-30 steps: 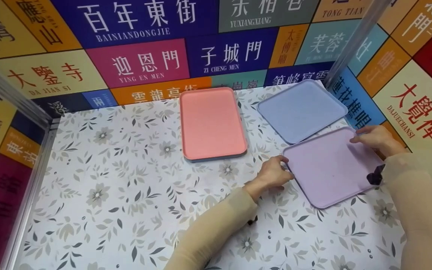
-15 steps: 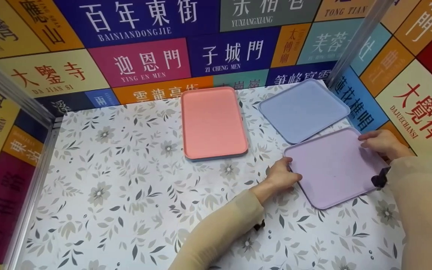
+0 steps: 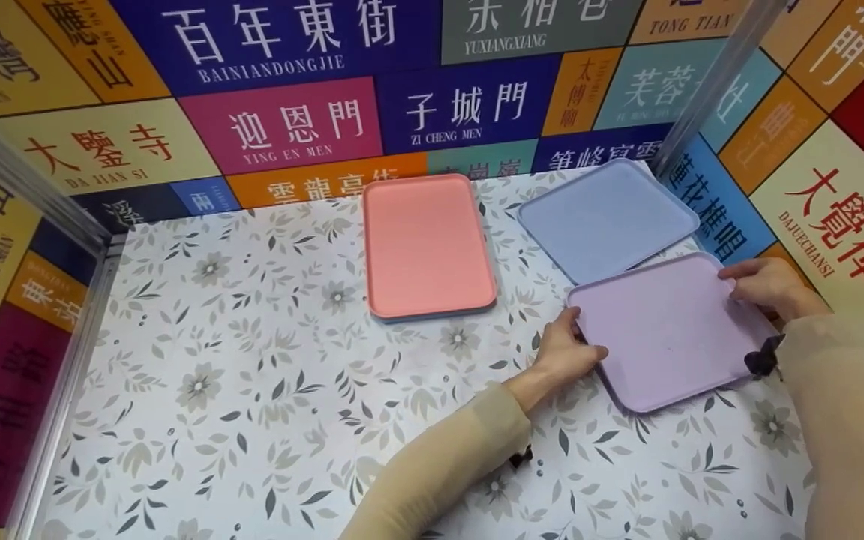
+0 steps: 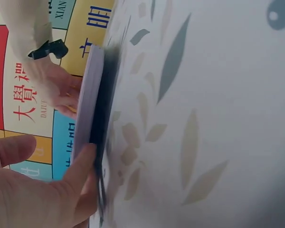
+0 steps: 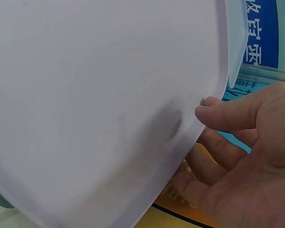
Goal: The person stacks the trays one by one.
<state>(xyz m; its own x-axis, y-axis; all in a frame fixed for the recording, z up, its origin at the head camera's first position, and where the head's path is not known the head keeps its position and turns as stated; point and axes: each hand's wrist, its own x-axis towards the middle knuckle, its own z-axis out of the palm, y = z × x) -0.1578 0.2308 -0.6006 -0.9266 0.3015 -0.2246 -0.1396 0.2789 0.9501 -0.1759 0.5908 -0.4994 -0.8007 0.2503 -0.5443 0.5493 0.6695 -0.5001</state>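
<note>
A lilac tray (image 3: 664,337), rectangular with rounded corners, a low raised rim and a plain face, lies right of centre in the head view, face up and turned aslant. The left hand (image 3: 563,351) grips its left edge; the right hand (image 3: 769,289) holds its upper right edge. The left wrist view shows a dark strip beneath its rim.

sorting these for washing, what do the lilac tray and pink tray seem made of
Lilac tray: probably moulded plastic, matte to satin; its even colour, rounded corners and lack of sharp reflections suggest it. Pink tray: likely similar matte plastic, judging by its uniform colour and smooth raised edges, though coated metal can't be ruled out.
</note>
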